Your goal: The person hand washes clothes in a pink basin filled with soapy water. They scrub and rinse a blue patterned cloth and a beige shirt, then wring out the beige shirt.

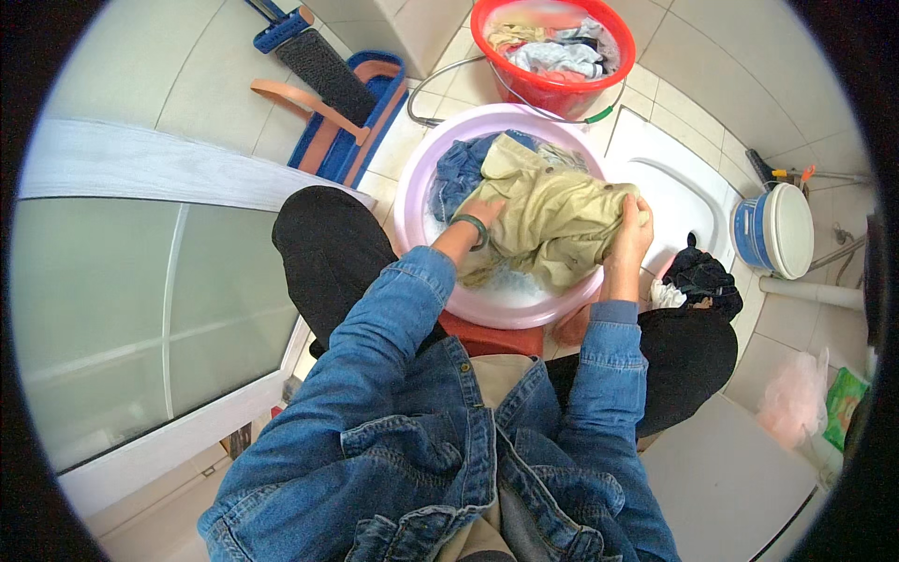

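Observation:
A wet khaki garment (555,204) with buttons lies bunched across a pale pink plastic basin (409,204), partly over its right rim. My right hand (632,228) pinches the garment's right end above that rim. At the left, my left hand (481,213), with a dark green bangle (479,229) on the wrist, grips the khaki cloth; its fingers are partly hidden by folds. Blue denim clothing (456,175) sits in the basin behind my left hand. Sudsy water (509,281) shows at the basin's near side.
Beyond the basin stands a red bucket (541,95) of soaking clothes. A white squat toilet pan (674,190) lies to the right, near dark clothes (702,281) and a lidded white-and-blue pail (772,230). A flat mop (326,74) rests in a blue bucket (383,116) at the left.

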### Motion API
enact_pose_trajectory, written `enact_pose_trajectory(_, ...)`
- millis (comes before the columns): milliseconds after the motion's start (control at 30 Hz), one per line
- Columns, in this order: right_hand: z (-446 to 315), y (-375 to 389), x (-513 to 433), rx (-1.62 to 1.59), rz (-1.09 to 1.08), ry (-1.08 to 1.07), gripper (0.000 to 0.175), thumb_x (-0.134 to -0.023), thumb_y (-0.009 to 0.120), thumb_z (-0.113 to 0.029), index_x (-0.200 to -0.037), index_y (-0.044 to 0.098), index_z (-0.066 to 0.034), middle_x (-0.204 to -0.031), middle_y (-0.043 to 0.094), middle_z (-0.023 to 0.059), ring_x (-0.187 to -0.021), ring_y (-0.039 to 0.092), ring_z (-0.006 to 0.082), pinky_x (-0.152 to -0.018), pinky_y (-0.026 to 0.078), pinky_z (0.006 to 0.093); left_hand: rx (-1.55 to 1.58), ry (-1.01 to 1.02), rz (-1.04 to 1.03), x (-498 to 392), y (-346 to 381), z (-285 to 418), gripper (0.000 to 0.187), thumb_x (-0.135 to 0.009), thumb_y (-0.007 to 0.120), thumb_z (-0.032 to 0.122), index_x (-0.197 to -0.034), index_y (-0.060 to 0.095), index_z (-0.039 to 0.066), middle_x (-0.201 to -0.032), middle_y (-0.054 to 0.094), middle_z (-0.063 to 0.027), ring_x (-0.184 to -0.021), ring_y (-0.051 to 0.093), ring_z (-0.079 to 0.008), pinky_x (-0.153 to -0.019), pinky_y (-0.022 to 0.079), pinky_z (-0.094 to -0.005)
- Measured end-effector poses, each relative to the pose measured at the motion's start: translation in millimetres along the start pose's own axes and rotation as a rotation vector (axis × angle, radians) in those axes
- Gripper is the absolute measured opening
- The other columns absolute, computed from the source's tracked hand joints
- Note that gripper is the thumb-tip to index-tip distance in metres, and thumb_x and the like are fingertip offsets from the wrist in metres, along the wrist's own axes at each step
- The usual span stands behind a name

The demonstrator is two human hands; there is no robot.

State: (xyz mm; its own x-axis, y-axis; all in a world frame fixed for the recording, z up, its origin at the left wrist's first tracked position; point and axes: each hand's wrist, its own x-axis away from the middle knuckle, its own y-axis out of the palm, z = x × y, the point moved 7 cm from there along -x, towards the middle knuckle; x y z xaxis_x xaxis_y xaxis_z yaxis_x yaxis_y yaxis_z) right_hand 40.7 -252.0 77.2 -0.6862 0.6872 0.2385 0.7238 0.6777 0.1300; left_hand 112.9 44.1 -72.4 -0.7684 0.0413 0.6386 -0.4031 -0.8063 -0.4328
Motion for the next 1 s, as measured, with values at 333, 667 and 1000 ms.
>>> enact_pose_trajectory(333,18,-24,-4,-0.188,0.171,0.114,0.031,-0.086,0.062,-0.019,-0.106,0.053,0.0024,-0.094,0.058,0.0089,-0.083,0.056,0.0156,-0.074,0.047,0.0271,0.986,-0.184,-0.559,82,-3,96,0.034,-0.087,0.058,0.015,-0.118,0.053,0.003,-0.113,0.060,-0.0104,-0.102,0.059,-0.0213,-0.089,0.047,-0.0387)
enact_pose_trajectory(667,6,-11,-1,-0.073,0.165,0.111,0.032,-0.084,0.063,-0.020,-0.107,0.053,0.0006,-0.094,0.057,0.0091,-0.083,0.054,0.0150,-0.072,0.045,0.0263,0.374,0.304,-0.308,135,-129,190,0.038,-0.086,0.056,0.005,-0.123,0.048,0.006,-0.101,0.062,-0.0094,-0.090,0.059,-0.0121,-0.077,0.049,-0.0229)
enact_pose_trajectory(1000,20,-20,-4,-0.190,0.178,0.199,0.027,-0.084,0.062,-0.013,-0.108,0.052,-0.0023,-0.092,0.060,0.0100,-0.079,0.058,0.0160,-0.068,0.048,0.0260,0.411,0.417,0.153,-39,-79,93,0.014,-0.079,0.050,0.002,-0.091,0.058,0.006,-0.077,0.059,-0.0041,-0.070,0.053,-0.0117,-0.062,0.042,-0.0248)
